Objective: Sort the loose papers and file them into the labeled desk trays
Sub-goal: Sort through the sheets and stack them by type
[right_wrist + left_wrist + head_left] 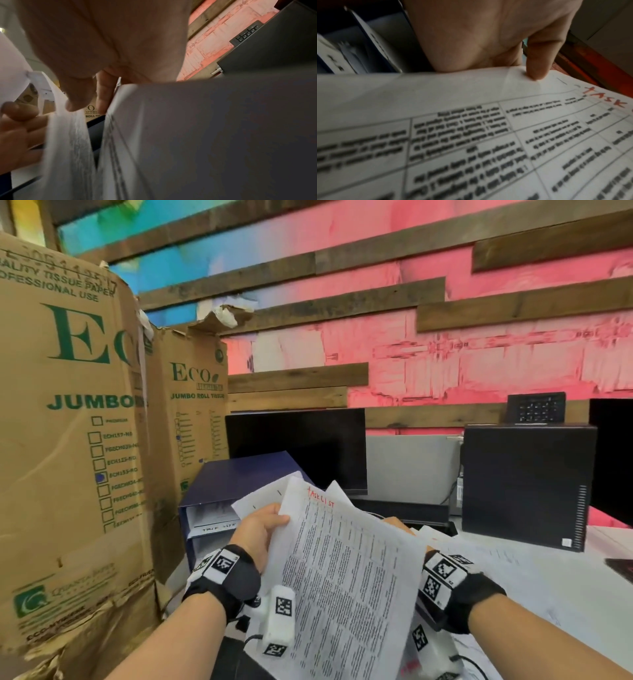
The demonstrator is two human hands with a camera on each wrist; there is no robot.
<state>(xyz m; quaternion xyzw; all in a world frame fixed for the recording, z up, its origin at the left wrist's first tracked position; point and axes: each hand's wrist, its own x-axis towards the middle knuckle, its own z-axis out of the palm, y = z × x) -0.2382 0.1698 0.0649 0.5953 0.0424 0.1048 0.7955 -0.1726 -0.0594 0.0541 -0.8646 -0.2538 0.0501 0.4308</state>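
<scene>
I hold a fanned bunch of printed papers (342, 570) up in front of me. The front sheet is a table headed "TASK LIST" in red (606, 100). My left hand (270, 523) grips the bunch at its upper left edge, thumb (538, 65) pressed on top and fingers underneath. My right hand (89, 100) is behind the sheets, its fingers curled in between two of them; in the head view only its wrist band (443, 575) shows. The blue stacked desk trays (219, 501) with white labels stand just beyond my left hand.
Tall cardboard boxes (68, 440) wall off the left side. A dark monitor (298, 450) and a black computer tower (524, 484) stand behind. More loose sheets (486, 553) lie on the white desk (565, 583) to the right.
</scene>
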